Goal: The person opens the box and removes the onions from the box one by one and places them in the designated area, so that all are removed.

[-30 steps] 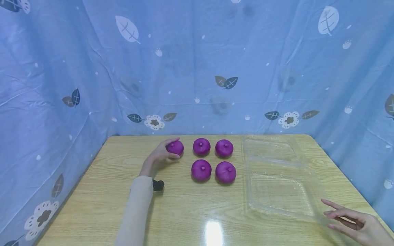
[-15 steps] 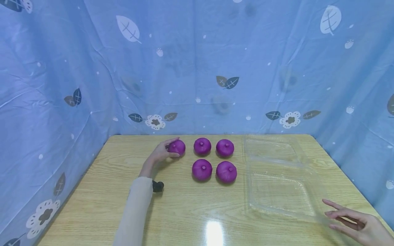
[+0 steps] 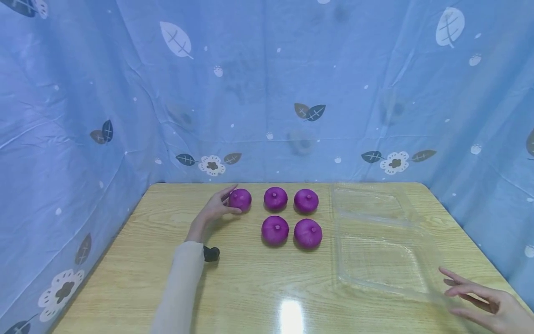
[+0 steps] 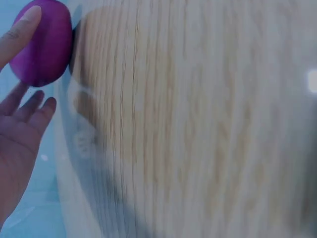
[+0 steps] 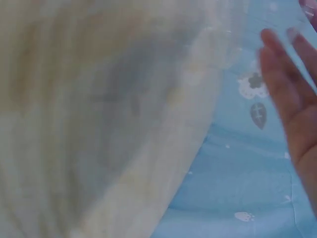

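Observation:
A round purple onion [image 3: 240, 200] sits on the wooden table at the back left. My left hand [image 3: 216, 206] is at its left side, fingers and thumb spread around it. In the left wrist view the thumb overlaps the onion [image 4: 47, 47], while the other fingertips stand apart, just below it. More purple onions stand to the right: two in the back row [image 3: 276, 198] and two in front [image 3: 275, 230]. Over the table's right side hovers my right hand [image 3: 484, 301], fingers loosely extended and holding nothing; its fingers [image 5: 280, 82] also show in the right wrist view.
A clear plastic container [image 3: 375, 285] with two shallow sections lies right of the onions, close to my right hand. Blue patterned cloth [image 3: 267, 93] encloses the table [image 3: 233, 297] at the back and sides. A black device [image 3: 211, 253] is worn at my left wrist.
The left fingers and thumb first nudge the onion slightly right, then spread and loosen from it. The right hand's fingers open a little. The view shifts slightly.

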The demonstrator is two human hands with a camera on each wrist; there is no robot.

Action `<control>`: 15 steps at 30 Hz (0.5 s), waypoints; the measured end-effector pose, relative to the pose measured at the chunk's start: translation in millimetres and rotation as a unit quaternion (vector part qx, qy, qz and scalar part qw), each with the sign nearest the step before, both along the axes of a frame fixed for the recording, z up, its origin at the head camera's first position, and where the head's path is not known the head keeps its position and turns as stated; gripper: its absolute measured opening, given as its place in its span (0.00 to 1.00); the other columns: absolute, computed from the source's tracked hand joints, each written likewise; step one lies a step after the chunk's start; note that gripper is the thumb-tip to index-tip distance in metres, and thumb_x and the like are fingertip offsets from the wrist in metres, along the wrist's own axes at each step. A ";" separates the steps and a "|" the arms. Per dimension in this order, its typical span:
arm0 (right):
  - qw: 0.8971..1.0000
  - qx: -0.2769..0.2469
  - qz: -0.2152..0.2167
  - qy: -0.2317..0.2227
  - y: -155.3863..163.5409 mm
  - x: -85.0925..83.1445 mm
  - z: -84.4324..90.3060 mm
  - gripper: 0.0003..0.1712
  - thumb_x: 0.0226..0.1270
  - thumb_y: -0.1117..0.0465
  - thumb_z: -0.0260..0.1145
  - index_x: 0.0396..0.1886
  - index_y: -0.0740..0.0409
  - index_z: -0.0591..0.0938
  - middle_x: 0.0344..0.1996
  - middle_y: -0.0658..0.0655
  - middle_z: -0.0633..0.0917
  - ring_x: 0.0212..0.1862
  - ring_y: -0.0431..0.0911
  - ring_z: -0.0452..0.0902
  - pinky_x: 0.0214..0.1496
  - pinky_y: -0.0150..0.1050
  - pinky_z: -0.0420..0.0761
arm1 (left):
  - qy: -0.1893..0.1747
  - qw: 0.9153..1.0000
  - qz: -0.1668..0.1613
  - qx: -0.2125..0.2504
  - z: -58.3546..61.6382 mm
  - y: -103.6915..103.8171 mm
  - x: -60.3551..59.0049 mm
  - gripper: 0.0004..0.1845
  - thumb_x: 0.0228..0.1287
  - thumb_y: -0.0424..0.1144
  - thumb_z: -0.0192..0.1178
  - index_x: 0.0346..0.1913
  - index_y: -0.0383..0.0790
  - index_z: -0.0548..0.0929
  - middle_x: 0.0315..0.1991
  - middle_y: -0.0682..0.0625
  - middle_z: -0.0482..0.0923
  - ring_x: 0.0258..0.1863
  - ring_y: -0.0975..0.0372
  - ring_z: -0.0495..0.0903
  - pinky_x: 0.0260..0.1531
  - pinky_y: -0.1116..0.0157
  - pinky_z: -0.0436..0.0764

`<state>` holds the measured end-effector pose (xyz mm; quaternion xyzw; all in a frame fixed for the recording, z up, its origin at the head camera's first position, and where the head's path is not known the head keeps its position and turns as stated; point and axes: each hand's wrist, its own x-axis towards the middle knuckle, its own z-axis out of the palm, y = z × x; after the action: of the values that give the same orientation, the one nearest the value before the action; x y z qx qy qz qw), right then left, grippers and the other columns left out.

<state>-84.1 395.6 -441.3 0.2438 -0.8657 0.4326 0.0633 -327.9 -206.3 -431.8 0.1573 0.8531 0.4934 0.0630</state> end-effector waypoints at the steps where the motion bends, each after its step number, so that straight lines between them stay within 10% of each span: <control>1: 1.000 -0.004 0.011 -0.009 3.8 -0.9 0.6 0.22 0.46 0.84 0.61 0.45 0.71 0.76 0.63 0.40 0.65 0.60 0.25 0.58 0.45 0.16 0.69 | -0.002 1.000 -0.005 0.011 0.6 -2.8 2.4 0.49 0.44 0.36 0.69 0.69 0.47 0.53 0.69 0.44 0.46 0.66 0.46 0.48 0.63 0.53 0.54; 8: 0.996 0.067 -0.050 -0.032 14.9 -15.5 25.1 0.22 0.64 0.75 0.50 0.59 0.66 0.68 0.64 0.29 0.54 0.61 0.17 0.42 0.66 0.26 0.41 | 0.019 0.999 0.010 0.042 15.1 -28.5 31.2 0.39 0.62 0.44 0.55 0.70 0.53 0.43 0.70 0.45 0.40 0.67 0.45 0.44 0.63 0.48 0.50; 12: 0.987 0.105 -0.116 -0.031 3.4 -30.3 51.7 0.27 0.71 0.65 0.45 0.68 0.54 0.56 0.65 0.29 0.45 0.60 0.18 0.33 0.67 0.33 0.29 | 0.084 0.992 0.091 -0.030 26.6 -37.3 50.9 0.36 0.67 0.52 0.45 0.70 0.53 0.38 0.71 0.46 0.35 0.68 0.47 0.38 0.63 0.46 0.45; 15: 0.982 0.112 -0.153 -0.019 -10.3 -39.8 66.8 0.31 0.72 0.60 0.44 0.70 0.48 0.45 0.67 0.37 0.35 0.63 0.28 0.20 0.62 0.53 0.18 | 0.139 0.967 0.164 -0.134 30.0 -41.8 63.3 0.36 0.67 0.56 0.40 0.70 0.52 0.35 0.70 0.43 0.28 0.66 0.45 0.29 0.61 0.41 0.35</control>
<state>-123.8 385.4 -374.5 0.1062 -0.9367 0.3226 0.0846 -264.7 -248.0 -401.7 0.0725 0.9258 0.3519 -0.1175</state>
